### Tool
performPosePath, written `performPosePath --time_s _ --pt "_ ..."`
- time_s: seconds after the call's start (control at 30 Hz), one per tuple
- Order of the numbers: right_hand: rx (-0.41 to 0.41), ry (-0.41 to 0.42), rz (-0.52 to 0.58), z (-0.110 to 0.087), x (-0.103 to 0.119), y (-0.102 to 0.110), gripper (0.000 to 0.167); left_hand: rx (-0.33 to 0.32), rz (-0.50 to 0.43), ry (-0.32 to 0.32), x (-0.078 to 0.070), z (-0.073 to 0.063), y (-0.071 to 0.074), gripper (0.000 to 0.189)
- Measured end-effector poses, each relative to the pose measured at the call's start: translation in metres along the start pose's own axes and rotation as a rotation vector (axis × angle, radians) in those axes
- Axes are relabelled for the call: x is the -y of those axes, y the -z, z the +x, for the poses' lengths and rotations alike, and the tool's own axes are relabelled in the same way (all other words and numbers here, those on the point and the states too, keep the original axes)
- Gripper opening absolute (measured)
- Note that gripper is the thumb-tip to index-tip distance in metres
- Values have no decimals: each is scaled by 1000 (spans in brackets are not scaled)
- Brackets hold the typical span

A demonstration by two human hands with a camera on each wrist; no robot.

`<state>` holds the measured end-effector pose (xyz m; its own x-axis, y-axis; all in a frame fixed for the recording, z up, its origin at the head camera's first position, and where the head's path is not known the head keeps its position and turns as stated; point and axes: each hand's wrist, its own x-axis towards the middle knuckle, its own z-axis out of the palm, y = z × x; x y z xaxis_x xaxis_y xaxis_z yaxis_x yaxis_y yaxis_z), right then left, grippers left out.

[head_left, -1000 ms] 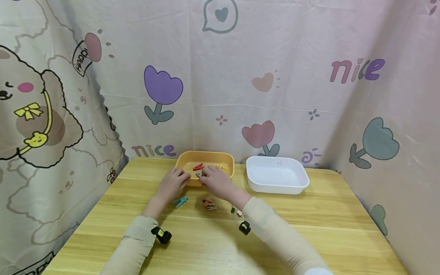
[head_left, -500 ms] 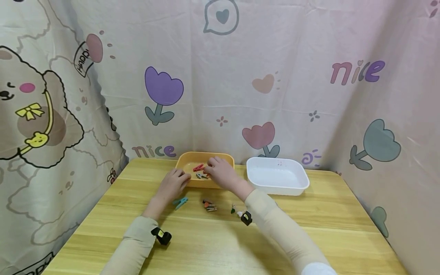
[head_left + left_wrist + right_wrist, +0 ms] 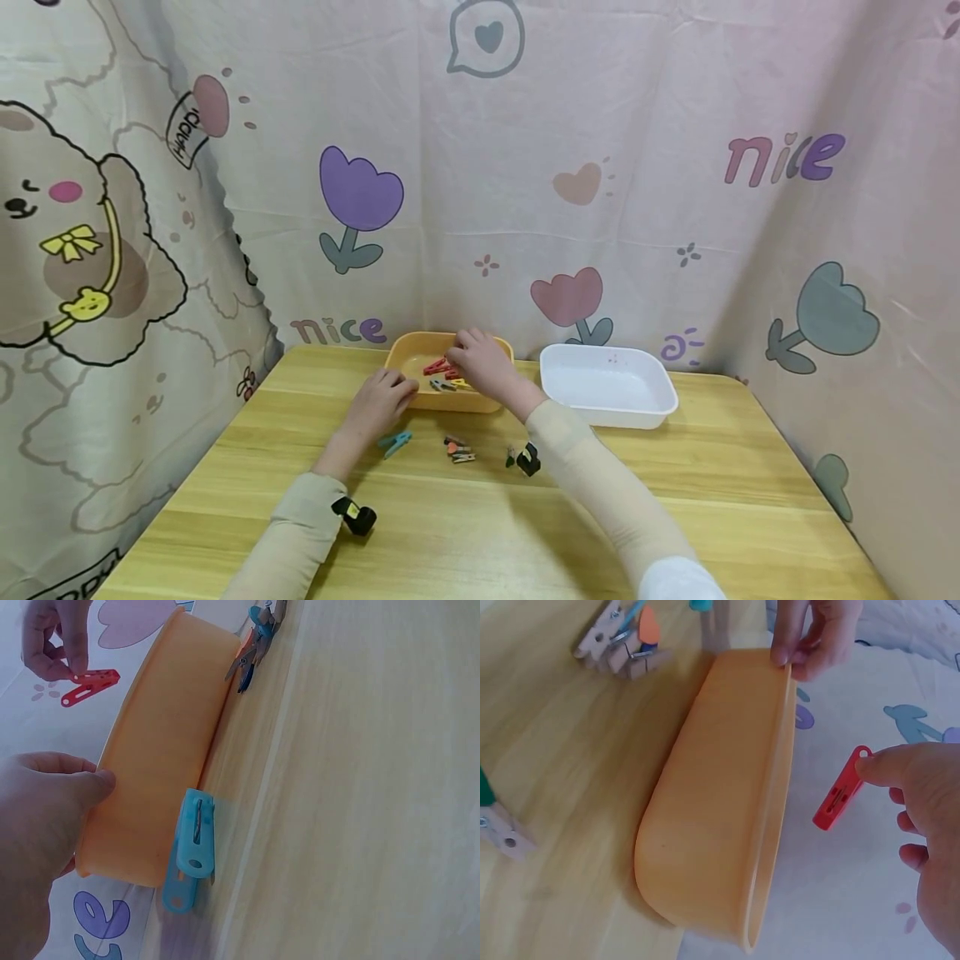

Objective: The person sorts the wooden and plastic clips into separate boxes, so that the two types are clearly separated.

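Observation:
An orange plastic basin [image 3: 450, 402] stands at the back of the table. My left hand [image 3: 378, 402] grips its front left rim, the thumb [image 3: 97, 786] on the outer wall. My right hand [image 3: 482, 362] is over the basin's right half. It pinches a red clothespin [image 3: 840, 793] by one end, above the rim in both wrist views. Inside the basin lie another red clothespin [image 3: 435, 367], a yellow one [image 3: 460, 384] partly behind the right hand, and a greyish one [image 3: 438, 385]. A turquoise clothespin [image 3: 196, 836] lies on the table before the basin.
To the right stands a white basin [image 3: 607, 412]. Several small wooden clothespins [image 3: 459, 450] lie in a cluster before the orange basin. A small clothespin with a green part [image 3: 511, 456] lies by the right wrist camera [image 3: 528, 458]. A printed curtain hangs behind.
My right hand has moved from low at the basin's front middle to the right and upward, uncovering clothespins inside. The left hand keeps its place on the rim.

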<state>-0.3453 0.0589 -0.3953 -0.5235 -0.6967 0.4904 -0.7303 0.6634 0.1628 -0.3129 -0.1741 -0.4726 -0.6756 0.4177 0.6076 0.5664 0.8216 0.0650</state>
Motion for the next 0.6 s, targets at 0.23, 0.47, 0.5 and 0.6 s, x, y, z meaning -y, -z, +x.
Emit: performPosePath --time_s 0.23,0.47,0.5,0.6 --pt "10 -42 -5 10 -9 -8 9 -19 3 -24 0 0 -1 8" --pt "56 -85 -39 17 -14 -13 13 -24 0 -31 2 0 -3 7" --pt "57 -87 -41 18 -14 -14 14 -25 0 -30 2 0 -3 7" --pt "78 -101 -48 22 -16 -17 15 -26 -1 -30 3 0 -4 8"
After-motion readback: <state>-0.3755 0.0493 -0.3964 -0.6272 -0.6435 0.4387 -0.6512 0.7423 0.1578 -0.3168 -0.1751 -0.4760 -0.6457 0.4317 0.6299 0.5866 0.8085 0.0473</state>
